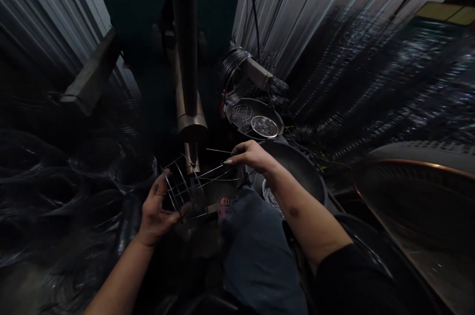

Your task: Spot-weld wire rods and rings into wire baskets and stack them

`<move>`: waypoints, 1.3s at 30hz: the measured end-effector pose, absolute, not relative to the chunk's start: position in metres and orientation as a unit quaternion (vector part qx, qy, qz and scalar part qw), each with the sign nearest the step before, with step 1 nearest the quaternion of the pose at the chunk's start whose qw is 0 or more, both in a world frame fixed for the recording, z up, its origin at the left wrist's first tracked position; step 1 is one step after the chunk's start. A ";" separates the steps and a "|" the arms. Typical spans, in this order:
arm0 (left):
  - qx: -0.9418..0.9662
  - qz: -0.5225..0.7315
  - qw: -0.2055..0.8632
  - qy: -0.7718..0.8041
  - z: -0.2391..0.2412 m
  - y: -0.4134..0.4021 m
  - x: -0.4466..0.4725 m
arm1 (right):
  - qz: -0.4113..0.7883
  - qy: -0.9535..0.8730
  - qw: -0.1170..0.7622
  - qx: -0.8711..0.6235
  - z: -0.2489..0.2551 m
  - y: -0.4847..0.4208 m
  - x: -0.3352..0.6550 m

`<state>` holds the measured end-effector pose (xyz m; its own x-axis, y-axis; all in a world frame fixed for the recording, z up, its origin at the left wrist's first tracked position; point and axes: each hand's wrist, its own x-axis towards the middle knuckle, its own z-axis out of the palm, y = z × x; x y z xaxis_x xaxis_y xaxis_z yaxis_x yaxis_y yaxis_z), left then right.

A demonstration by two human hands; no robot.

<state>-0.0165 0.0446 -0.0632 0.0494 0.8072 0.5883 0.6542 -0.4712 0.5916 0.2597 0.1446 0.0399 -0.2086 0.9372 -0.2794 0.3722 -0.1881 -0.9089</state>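
Observation:
My left hand (158, 213) is wrapped around the left side of a round wire frame (178, 188), which has rings joined by straight wires. The frame surrounds the lower metal tip (192, 164) of a machine, directly under a thick metal cylinder (191, 122). Long wires of the frame reach right towards my right hand (250, 155). That hand is closed, thumb and fingers pinched on a thin wire (218, 150) whose free end points left. Whether these fingers also grip one of the frame's wires I cannot tell.
A dark basin (304, 169) stands beside my right forearm. Behind it, another basin (232, 107) holds a wire grid and a shiny round dish (264, 127). Coiled wire (235, 70) hangs farther back. Many stacked wire rings (40, 181) fill the left; a large round rim (419, 164) is at right.

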 end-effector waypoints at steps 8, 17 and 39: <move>0.710 0.491 0.080 0.498 -0.059 0.051 -0.019 | 0.501 -0.584 0.290 -0.568 0.043 0.147 0.257; 0.700 0.494 0.111 0.502 -0.061 0.060 -0.022 | 0.499 -0.575 0.308 -0.570 0.048 0.151 0.253; 0.696 0.499 0.121 0.501 -0.053 0.069 -0.021 | 0.513 -0.570 0.312 -0.561 0.051 0.161 0.254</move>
<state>-0.0215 0.0692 -0.0527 -0.0007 0.8185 0.5746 0.5771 -0.4689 0.6686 0.2540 0.1612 0.0508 -0.1765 0.9595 -0.2197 0.3187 -0.1554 -0.9350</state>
